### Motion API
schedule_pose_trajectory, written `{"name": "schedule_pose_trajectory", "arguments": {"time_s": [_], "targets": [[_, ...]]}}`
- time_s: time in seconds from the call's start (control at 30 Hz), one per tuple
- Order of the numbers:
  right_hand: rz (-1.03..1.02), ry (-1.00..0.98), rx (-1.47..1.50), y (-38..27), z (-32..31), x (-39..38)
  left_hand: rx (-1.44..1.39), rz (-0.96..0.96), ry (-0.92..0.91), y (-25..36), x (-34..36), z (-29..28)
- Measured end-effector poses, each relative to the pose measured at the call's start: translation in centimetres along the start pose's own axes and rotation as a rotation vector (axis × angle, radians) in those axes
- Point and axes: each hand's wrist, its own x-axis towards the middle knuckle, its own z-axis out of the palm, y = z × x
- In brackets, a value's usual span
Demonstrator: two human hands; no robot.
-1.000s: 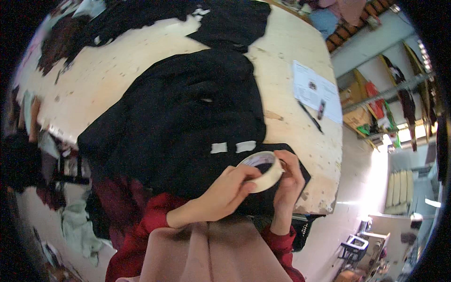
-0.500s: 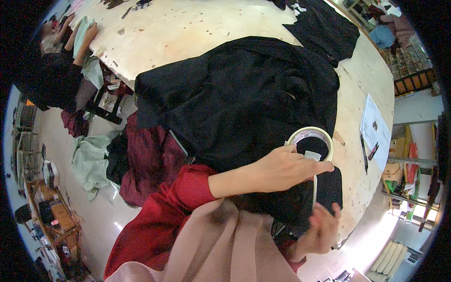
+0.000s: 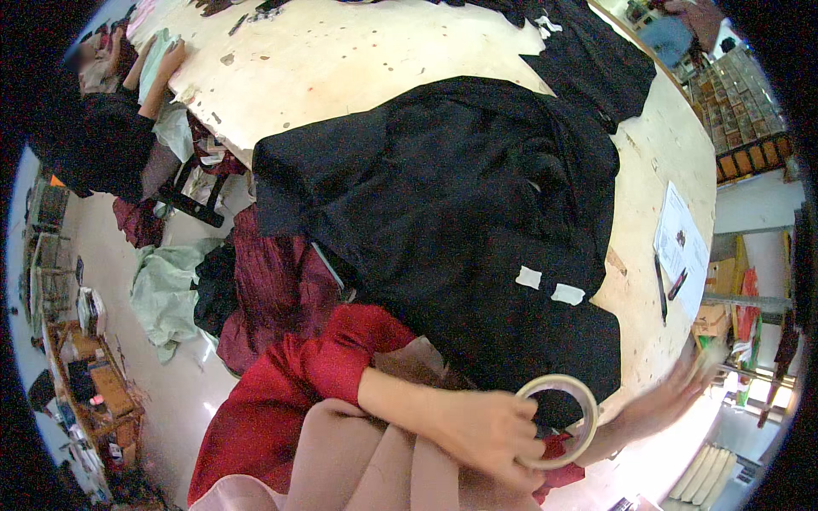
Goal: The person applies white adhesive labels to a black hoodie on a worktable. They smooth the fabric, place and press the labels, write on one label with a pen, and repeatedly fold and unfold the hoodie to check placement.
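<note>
A black garment (image 3: pixel 443 187) lies spread over the pale table in front of me. Two short white tape pieces (image 3: pixel 568 294) sit side by side on its near right part. My left hand (image 3: pixel 486 434) is closed around the edge of a roll of masking tape (image 3: pixel 590 417), low at the garment's near edge and close to my body. Off to the right, past the table's edge, my right hand (image 3: pixel 673 392) reaches out with its fingers stretched. It is blurred by motion, and I see nothing in it.
Printed paper (image 3: pixel 682 230) with two pens (image 3: pixel 661 289) rests at the table's right. Another dark garment (image 3: pixel 596 72) lies at the far right. Maroon cloth (image 3: pixel 273 289) hangs at the left edge. A person (image 3: pixel 106 136) handles pale green cloth at far left.
My left hand has drawn the tape roll down toward me, uncovering the tape pieces on the garment. My right hand has swung up and outward to the right. The strip between my hands no longer shows.
</note>
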Motion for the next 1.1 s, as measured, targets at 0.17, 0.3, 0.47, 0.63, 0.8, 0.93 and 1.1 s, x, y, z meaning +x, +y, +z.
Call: {"name": "schedule_pose_trajectory", "arguments": {"time_s": [0.17, 0.3, 0.47, 0.63, 0.8, 0.93, 1.1], "targets": [[0.056, -0.631, 0.914, -0.8, 4.7, -4.3, -0.341, -0.381, -0.186, -3.9, 0.9, -2.3], [0.102, -0.125, -0.389, 3.2, 3.2, 1.4, 0.487, -0.652, -0.170, -4.9, -3.2, -11.1], [-0.125, -0.318, -0.645, 16.1, -3.3, 3.3, 0.841, -0.916, -0.138, -3.9, -9.1, -16.1], [0.156, -0.318, -0.168, 6.1, 2.9, 2.2, 0.851, -0.959, -0.017, -3.1, -11.8, -15.6], [-0.114, -1.046, -0.029, -2.0, 13.3, 1.0, 0.844, -0.944, -0.134, -4.1, -10.5, -14.7], [-0.371, -1.230, -0.367, -2.8, 17.6, 0.0, 0.756, -1.012, -0.244, -5.6, -11.6, -13.8], [-0.060, -1.109, -0.375, -2.2, 13.5, 0.2, 0.738, -1.091, -0.326, -6.8, -11.8, -12.7]]}}
